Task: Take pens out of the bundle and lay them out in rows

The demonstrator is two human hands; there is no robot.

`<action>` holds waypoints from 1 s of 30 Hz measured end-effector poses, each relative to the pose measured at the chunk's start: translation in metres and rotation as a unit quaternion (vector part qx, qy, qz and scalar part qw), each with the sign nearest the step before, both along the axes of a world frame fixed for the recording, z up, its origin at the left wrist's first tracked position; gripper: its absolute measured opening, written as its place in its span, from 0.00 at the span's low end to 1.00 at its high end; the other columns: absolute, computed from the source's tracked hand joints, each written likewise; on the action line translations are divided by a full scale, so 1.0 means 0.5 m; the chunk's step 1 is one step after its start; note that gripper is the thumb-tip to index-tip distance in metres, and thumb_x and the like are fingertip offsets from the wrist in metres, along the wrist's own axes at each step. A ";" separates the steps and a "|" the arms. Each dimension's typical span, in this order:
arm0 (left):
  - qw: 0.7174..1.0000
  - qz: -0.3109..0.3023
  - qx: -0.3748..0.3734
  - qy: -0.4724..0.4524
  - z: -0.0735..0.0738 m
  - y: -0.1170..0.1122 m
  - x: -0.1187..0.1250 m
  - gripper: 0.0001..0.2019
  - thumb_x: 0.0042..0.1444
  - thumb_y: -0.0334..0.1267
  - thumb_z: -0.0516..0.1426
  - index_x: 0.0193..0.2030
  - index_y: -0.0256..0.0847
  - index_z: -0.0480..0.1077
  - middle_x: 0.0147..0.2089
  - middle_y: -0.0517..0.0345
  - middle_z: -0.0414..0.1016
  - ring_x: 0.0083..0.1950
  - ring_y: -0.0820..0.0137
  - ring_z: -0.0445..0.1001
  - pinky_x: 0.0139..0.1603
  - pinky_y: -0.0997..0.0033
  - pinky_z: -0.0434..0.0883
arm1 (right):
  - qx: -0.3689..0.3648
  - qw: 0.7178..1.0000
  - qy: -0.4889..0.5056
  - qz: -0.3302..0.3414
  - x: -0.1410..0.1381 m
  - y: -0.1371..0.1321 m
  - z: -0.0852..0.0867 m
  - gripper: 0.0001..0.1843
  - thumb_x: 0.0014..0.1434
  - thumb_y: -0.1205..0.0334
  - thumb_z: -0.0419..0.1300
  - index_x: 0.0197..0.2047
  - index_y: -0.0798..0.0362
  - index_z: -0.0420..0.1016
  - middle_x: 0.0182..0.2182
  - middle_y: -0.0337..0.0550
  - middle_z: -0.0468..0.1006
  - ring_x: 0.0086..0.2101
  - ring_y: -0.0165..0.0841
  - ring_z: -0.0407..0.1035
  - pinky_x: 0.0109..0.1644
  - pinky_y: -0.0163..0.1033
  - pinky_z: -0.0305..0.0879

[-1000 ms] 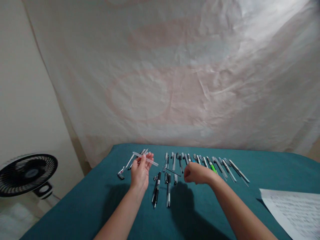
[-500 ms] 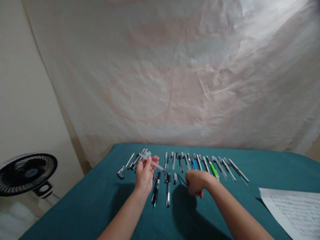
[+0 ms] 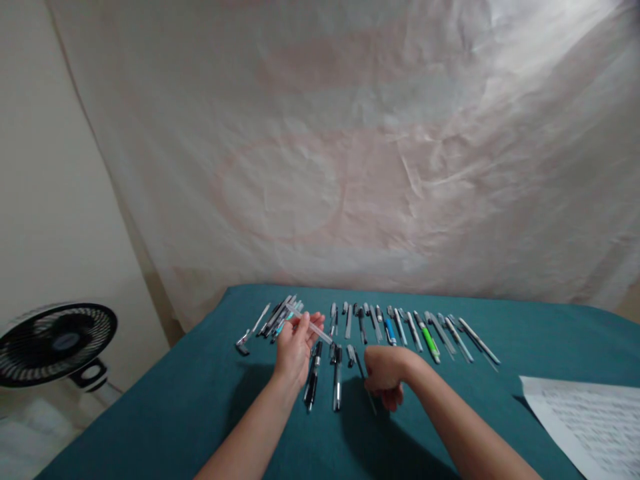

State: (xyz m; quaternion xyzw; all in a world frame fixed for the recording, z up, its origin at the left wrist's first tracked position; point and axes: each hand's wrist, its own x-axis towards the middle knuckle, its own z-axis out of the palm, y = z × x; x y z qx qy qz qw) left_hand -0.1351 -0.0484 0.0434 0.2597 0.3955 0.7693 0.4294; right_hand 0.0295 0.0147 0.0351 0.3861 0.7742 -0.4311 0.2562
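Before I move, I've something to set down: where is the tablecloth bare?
The tablecloth is bare between the right arm and the paper, and left of the left arm, toward the fan. Pens crowd the far part, reaching down between the arms.

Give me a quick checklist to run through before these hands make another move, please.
1. Left hand holding the clear tube: ok.
2. Right hand gripping the refill: cannot tell, fingertips hidden.
3. Hands apart from each other: ok.
4. Green pen clear of both hands: ok.
5. Paper away from the right hand: ok, off to the right.
6. Writing on it readable: not ok, too blurred.
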 end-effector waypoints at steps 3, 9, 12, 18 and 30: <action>1.000 -0.023 -0.015 0.006 -0.003 -0.001 0.002 0.09 0.48 0.39 0.56 0.35 0.38 0.63 0.37 0.51 0.74 0.42 0.67 0.73 0.46 0.64 0.68 | -0.010 1.000 -0.003 0.006 -0.001 0.001 -0.001 0.08 0.44 0.75 0.50 0.17 0.61 0.65 0.11 0.39 0.70 0.14 0.28 0.66 0.20 0.33 0.65; 0.998 -0.042 -0.039 0.020 -0.007 -0.003 0.009 0.11 0.47 0.41 0.57 0.34 0.37 0.65 0.37 0.53 0.72 0.40 0.70 0.72 0.41 0.69 0.69 | -0.020 0.999 0.038 0.005 -0.008 -0.006 -0.005 0.08 0.46 0.74 0.51 0.18 0.60 0.65 0.13 0.37 0.71 0.16 0.26 0.67 0.21 0.28 0.64; 0.997 -0.051 -0.048 0.032 -0.007 -0.006 0.012 0.12 0.46 0.42 0.57 0.34 0.37 0.67 0.34 0.55 0.71 0.35 0.74 0.71 0.35 0.75 0.69 | -0.006 0.998 0.064 0.000 -0.006 -0.006 -0.006 0.08 0.47 0.72 0.51 0.20 0.60 0.67 0.16 0.39 0.73 0.18 0.26 0.68 0.22 0.27 0.64; 0.995 -0.060 -0.064 0.040 -0.004 -0.009 0.017 0.12 0.44 0.43 0.58 0.33 0.36 0.68 0.32 0.58 0.70 0.31 0.77 0.69 0.31 0.79 0.66 | 0.080 0.993 0.086 -0.013 0.012 0.011 0.005 0.10 0.47 0.74 0.48 0.26 0.62 0.71 0.24 0.48 0.77 0.21 0.30 0.71 0.19 0.29 0.62; 0.989 -0.104 -0.088 0.060 -0.005 -0.012 0.025 0.13 0.45 0.43 0.57 0.33 0.36 0.68 0.31 0.58 0.69 0.30 0.78 0.68 0.30 0.79 0.64 | 0.150 0.979 0.140 0.005 0.005 0.019 0.001 0.13 0.45 0.74 0.51 0.31 0.59 0.76 0.26 0.46 0.77 0.25 0.30 0.71 0.24 0.26 0.61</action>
